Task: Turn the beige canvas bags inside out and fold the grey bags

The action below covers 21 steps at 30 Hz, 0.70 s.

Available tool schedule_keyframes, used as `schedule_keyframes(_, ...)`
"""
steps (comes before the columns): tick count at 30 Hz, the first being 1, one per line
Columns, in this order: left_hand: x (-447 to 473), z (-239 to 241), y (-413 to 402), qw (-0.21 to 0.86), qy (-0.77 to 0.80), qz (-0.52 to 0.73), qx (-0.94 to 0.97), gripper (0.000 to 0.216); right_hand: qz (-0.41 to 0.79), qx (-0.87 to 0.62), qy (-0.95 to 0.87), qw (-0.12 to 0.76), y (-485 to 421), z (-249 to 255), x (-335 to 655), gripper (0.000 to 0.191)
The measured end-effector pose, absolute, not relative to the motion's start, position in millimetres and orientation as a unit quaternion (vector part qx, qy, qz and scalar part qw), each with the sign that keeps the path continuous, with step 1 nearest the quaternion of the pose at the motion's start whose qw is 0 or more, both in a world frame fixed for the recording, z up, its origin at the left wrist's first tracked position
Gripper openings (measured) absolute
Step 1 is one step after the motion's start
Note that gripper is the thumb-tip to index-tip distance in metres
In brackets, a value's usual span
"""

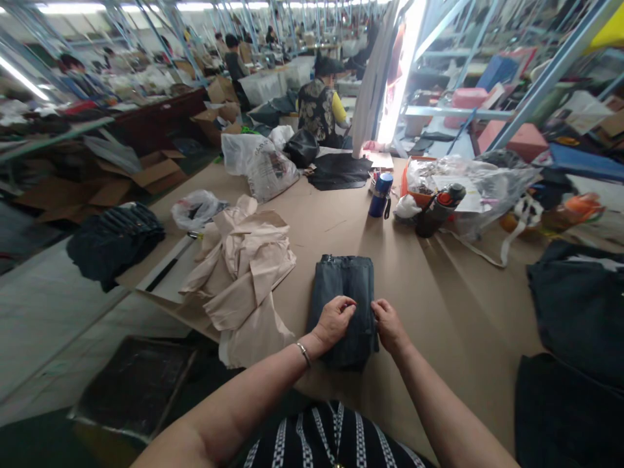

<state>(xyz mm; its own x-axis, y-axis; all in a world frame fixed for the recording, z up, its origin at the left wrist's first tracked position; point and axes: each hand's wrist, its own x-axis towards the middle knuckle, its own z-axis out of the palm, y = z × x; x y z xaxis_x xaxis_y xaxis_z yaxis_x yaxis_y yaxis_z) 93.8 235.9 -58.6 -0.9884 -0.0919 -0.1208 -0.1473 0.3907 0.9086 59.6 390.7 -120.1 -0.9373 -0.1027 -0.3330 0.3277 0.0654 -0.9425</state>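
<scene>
A folded dark grey-blue garment lies on the brown table in front of me. My left hand rests on the garment's near part with fingers curled in a pinch on the fabric. My right hand sits close beside it, fingers also curled onto the same garment. A thin bracelet circles my left wrist.
Crumpled beige cloth lies left of the garment. A blue bottle, a dark flask and plastic bags stand farther back. Dark garment piles sit at the right, another at the left. A seated person works beyond the table.
</scene>
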Motion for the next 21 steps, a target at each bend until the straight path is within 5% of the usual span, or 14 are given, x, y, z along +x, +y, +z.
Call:
schedule_keyframes(6,94,-34,244,0.203,0.657,0.701,-0.186,0.041,-0.624,-0.111,0.769,0.086,389,-60,70,0.018)
schedule_keyframes(10,96,-38,251,0.19,0.593,0.736,-0.265,0.033,-0.611,-0.174,0.759,0.146,375,-59,90,0.007)
schedule_keyframes(15,96,-46,239,0.212,0.601,0.716,-0.284,0.019,-0.676,-0.093,0.718,0.138,402,-82,84,0.024)
schedule_keyframes(21,81,-14,228,0.275,0.623,0.711,-0.176,0.019,-0.304,-0.369,0.871,-0.112,433,-57,37,0.049)
